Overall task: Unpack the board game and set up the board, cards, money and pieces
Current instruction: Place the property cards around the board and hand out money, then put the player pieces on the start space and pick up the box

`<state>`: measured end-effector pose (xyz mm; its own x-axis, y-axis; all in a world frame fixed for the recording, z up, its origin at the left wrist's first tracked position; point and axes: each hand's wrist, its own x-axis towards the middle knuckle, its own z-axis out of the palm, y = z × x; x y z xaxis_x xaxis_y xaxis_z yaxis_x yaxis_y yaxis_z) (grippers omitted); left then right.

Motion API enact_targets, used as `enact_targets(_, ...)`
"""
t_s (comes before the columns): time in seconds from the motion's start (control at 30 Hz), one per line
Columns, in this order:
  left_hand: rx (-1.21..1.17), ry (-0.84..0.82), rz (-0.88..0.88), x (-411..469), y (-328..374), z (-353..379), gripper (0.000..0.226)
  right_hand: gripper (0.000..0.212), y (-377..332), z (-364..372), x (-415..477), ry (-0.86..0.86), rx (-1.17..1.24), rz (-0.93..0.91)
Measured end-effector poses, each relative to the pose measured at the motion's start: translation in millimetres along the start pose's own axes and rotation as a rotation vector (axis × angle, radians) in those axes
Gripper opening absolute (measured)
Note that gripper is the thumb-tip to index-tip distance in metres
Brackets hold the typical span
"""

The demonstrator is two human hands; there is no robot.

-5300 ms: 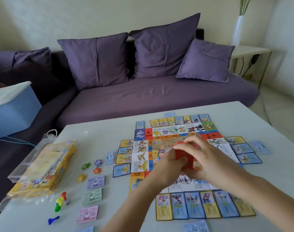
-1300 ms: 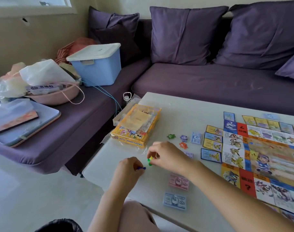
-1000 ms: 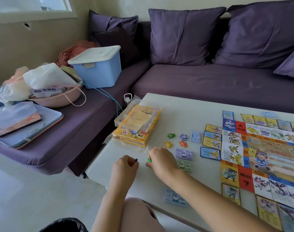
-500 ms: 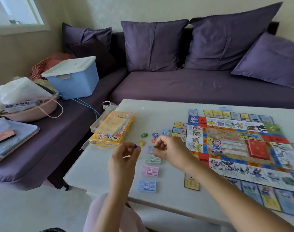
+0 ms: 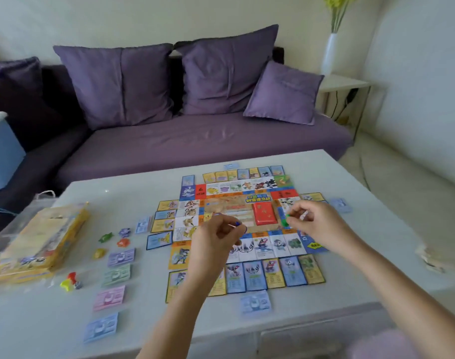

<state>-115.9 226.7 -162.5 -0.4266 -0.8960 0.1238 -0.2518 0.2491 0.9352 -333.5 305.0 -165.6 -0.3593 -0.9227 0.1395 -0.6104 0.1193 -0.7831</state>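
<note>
Board (image 5: 231,211) lay flat on the table (image 5: 376,187), a single sheet, with one red deck (image 5: 264,213) on its middle. Four cards (image 5: 165,215) lined the board's left edge. Along its near edge ran a near row (image 5: 254,277) of seven. The row on the far edge was too blurred to count.

Left of the board lay four tokens (image 5: 122,242), green, purple, orange and yellow. Nearer me were four notes (image 5: 116,274) in a column: purple, green, pink, blue. One loose note (image 5: 254,301) lay just below the near row. Farther left sat one yellow box (image 5: 37,244) in clear wrap, with two pawns (image 5: 69,281), red and yellow, by its near corner. Beyond the board stood a sofa (image 5: 195,143) with three cushions (image 5: 122,84).

My left forearm crossed the near row and hid part of it. My left hand (image 5: 216,242) hovered over the board left of the deck, thumb and forefinger pinching a blue pawn (image 5: 236,224). My right hand (image 5: 317,224) hung over the board's right side, fingertips pinching a green pawn (image 5: 287,219), the other fingers curled. Whether either pawn touched the board I could not tell.
</note>
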Motion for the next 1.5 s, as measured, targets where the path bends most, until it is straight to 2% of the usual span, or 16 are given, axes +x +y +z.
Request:
enact_targets(0.13, 0.120, -0.173, 0.014, 23, 4, 53, 0.003, 0.012, 54, -31, 2, 0.123, -0.084, 0.105)
enact_targets(0.23, 0.220, -0.263, 0.025, 41, -2, 89, 0.003, 0.013, 77, -34, 6, 0.152, -0.100, 0.135)
enact_targets(0.37, 0.348, -0.345, 0.034, 57, -12, 127, 0.003, 0.012, 91, -33, 15, 0.069, -0.101, 0.113)
enact_targets(0.53, 0.457, -0.356, 0.052, 70, -21, 158, 0.011, 0.013, 106, -27, 23, -0.086, -0.200, 0.093)
enact_targets(0.7, 0.580, -0.363, 0.076, 77, -23, 174, 0.016, 0.011, 115, -28, 28, -0.115, -0.232, 0.056)
enact_targets(1.2, 0.616, -0.444, 0.049, 81, -19, 172, 0.018, 0.016, 120, -26, 30, -0.111, -0.236, 0.064)
enact_targets(1.33, 0.566, -0.388, 0.055, 76, -16, 148, 0.018, 0.030, 115, -30, 27, 0.018, -0.124, 0.121)
enact_targets(1.43, 0.498, -0.301, 0.092, 63, -8, 113, 0.017, 0.041, 97, -29, 22, 0.150, -0.087, 0.059)
enact_targets(1.5, 0.454, -0.218, 0.076, 51, -4, 81, 0.020, 0.043, 77, -19, 15, 0.177, -0.019, -0.035)
